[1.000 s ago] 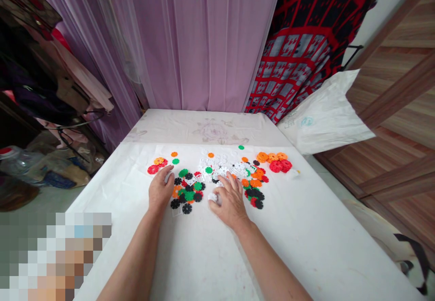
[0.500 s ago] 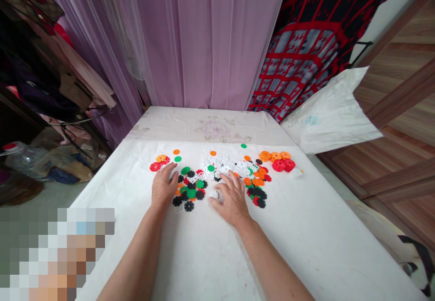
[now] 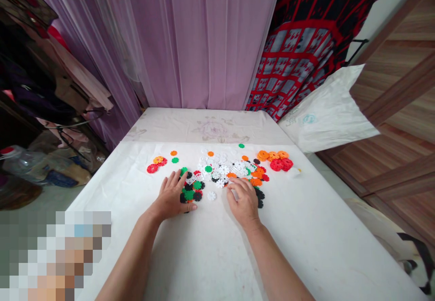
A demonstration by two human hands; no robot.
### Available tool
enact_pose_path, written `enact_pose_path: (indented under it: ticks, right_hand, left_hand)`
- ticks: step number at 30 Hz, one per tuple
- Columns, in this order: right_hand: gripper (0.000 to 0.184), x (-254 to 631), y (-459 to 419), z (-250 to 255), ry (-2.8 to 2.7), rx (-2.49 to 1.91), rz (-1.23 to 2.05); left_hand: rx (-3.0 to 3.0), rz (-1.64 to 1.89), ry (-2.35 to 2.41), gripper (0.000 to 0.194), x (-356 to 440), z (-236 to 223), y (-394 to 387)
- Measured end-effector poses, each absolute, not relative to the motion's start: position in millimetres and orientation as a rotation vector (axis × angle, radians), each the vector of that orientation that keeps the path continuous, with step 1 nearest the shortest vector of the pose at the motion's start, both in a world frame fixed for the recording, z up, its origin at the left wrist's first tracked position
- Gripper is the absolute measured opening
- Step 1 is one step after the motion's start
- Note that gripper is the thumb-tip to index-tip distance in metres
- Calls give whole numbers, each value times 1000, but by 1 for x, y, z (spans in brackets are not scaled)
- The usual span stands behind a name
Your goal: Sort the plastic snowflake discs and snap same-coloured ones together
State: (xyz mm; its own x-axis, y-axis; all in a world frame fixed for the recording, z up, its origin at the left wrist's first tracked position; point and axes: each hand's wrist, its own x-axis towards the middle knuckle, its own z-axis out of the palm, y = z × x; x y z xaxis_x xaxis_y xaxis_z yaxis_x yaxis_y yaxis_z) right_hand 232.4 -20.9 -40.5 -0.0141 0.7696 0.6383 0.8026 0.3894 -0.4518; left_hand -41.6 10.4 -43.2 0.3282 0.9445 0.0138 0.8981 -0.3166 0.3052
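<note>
Hands: L (image 3: 171, 197), R (image 3: 244, 202), both at 1 disc pile (image 3: 220, 172)

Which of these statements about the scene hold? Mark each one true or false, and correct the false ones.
1. The left hand rests on black and green plastic discs. True.
2. The right hand is lifting a white disc off the sheet. False: a loose white disc lies on the sheet between the hands.
3. Red and orange discs form a group at the far right of the spread. True.
4. A white plastic bag sits left of the table. False: the white plastic bag is on the right.
</note>
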Motion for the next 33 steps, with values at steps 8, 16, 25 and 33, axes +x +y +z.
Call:
enact_pose_path:
  ticks: [8, 16, 25, 33]
  right_hand:
    - [18, 231, -20, -40, -1771, -1349, -48]
    - [19, 235, -18, -43, -1759, -1432, -19]
    - [28, 224, -17, -37, -1920, -1612, -74]
    - [26, 220, -16, -33, -2051, -1663, -36]
  left_hand:
    - [2418, 454, 1809, 72, -15, -43, 25]
    - [2385, 499, 1705, 66, 13, -36, 61]
    - [1804, 1074, 1654, 47, -3, -29, 54]
    - [1551, 1249, 1854, 42, -26, -35, 13]
